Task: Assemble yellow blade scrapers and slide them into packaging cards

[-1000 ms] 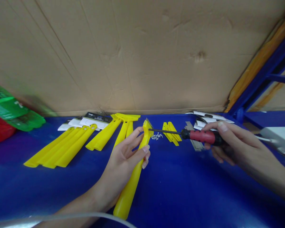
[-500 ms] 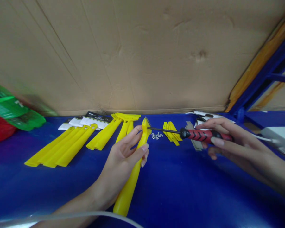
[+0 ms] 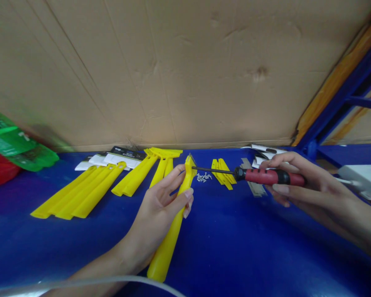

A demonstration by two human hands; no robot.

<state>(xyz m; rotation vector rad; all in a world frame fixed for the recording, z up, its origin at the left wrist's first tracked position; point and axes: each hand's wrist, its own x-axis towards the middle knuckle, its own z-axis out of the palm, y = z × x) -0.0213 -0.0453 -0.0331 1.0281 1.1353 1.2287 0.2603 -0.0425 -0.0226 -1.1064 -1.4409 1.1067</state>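
Observation:
My left hand (image 3: 170, 202) is wrapped round a yellow plastic scraper (image 3: 170, 243), its head tilted up and its handle pointing down toward me. My right hand (image 3: 309, 181) holds a red and black screwdriver (image 3: 266, 176) level by its handle. The tip of its thin shaft meets the side of the scraper's head; the screw there, if any, is too small to make out. Behind the shaft lie a small heap of silver screws (image 3: 204, 177) and several yellow plastic pieces (image 3: 222, 173). Flat grey blades (image 3: 256, 187) rest beneath the screwdriver handle.
Yellow handles (image 3: 83, 192) lie in a row at left, near black and white packets (image 3: 120, 157). Other yellow scrapers (image 3: 163, 154) sit behind my left hand. A green bottle (image 3: 21, 144) stands far left, a white box (image 3: 361, 181) right. A pale cable (image 3: 111, 280) crosses the front.
The screwdriver's handle has turned about its axis, and the fingers of my right hand have shifted on it. The tip stays at the scraper's head, and my left hand holds still.

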